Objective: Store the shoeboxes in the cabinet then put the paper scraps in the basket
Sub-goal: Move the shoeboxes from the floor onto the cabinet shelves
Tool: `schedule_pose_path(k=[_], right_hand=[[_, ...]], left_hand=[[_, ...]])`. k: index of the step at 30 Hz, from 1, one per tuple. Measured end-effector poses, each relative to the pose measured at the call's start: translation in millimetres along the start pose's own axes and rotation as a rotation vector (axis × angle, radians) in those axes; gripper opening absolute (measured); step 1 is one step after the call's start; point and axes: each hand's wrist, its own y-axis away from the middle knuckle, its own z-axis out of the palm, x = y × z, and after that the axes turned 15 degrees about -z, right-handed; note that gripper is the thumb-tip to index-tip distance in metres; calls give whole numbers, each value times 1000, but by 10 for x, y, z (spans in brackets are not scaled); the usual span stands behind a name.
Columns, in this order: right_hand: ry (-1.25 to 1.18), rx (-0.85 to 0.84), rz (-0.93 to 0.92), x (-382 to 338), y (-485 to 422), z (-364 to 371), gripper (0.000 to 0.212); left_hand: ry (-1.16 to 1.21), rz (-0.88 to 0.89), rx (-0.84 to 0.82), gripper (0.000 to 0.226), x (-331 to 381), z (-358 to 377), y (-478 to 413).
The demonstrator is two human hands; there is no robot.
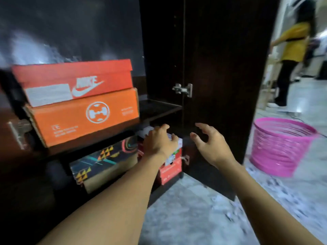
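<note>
Marble floor (185, 209), dark cabinet (159, 41), door (221, 68) swung open to my right. Frame is motion-blurred, so fine detail is soft.

Boxes: Nike box (74, 76) stacked on orange box (85, 117) on the upper shelf. Patterned box (104, 156) sits on the shelf below, with red box (170, 167) just beside it at the right end, hard against the door side.

Left grip (157, 142) is on top of the red box, fingers curled over its lid. Right grip (210, 144) is apart from everything: fingers spread and loosely bent, holding nothing, hanging near the door's inner edge.

My read is that the step is seating the last shoebox. The red box front looks roughly level with the shelf edge, but I can't tell if it's fully home. I see no other boxes outside the cabinet.

Next, as I judge it: give the red box a short push straight back, let go, and check that the door clears the box fronts, since the orange box overhangs its shelf a bit. Then turn right to the scraps (276, 190), pale flecks scattered on the floor near the pink basket (279, 152), which stands upright well apart from the cabinet. Small thin bits will need pinch pickups or a sweep into a pile.

Someone in yellow (292, 46) stands in the background, well clear.
</note>
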Motion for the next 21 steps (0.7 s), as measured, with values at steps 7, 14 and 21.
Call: schedule_pose_path(k=[7, 14, 21], right_hand=[[194, -5, 297, 485, 1719, -947, 48], [229, 19, 602, 1113, 3323, -1583, 50], [342, -119, 940, 1563, 4437, -1702, 69]], left_hand=[[107, 170, -384, 40, 552, 820, 1246], [56, 224, -737, 40, 791, 1885, 2564], [-55, 139, -872, 62, 550, 2724, 3432]])
